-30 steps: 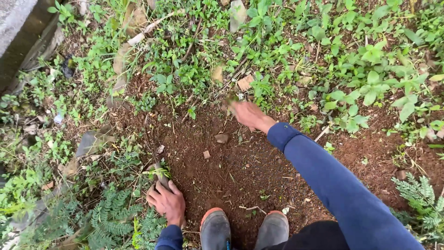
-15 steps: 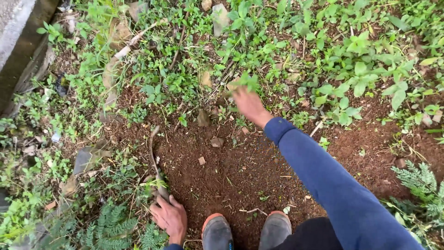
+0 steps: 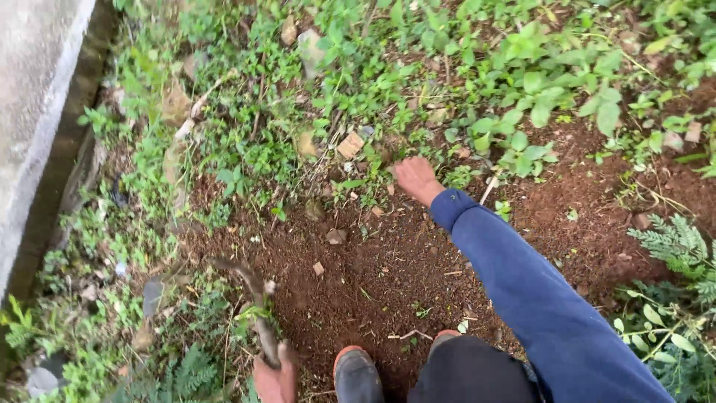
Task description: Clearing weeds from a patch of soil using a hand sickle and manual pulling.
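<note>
Bare reddish soil [image 3: 388,283] was noted w/ weeds [image 3: 373,97] along its far edge and a concrete wall [image 3: 37,112] at left. Right hand [image 3: 415,177] was reached fwd, fingers curled into weeds at the soil edge; grip type could not be told. Left hand [image 3: 274,380] was closed around a curved stick-like tool [image 3: 250,298], tip raised over soil. Judgement: weeds are best gripped low, near roots, and pulled steadily.

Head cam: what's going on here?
A person crouches over a patch of bare reddish soil ringed by weeds. The right hand, in a blue sleeve, reaches forward into the low weeds at the far edge of the patch. The left hand, near the bottom edge, grips a dark curved stick or root. Two rubber boot toes show below.
</note>
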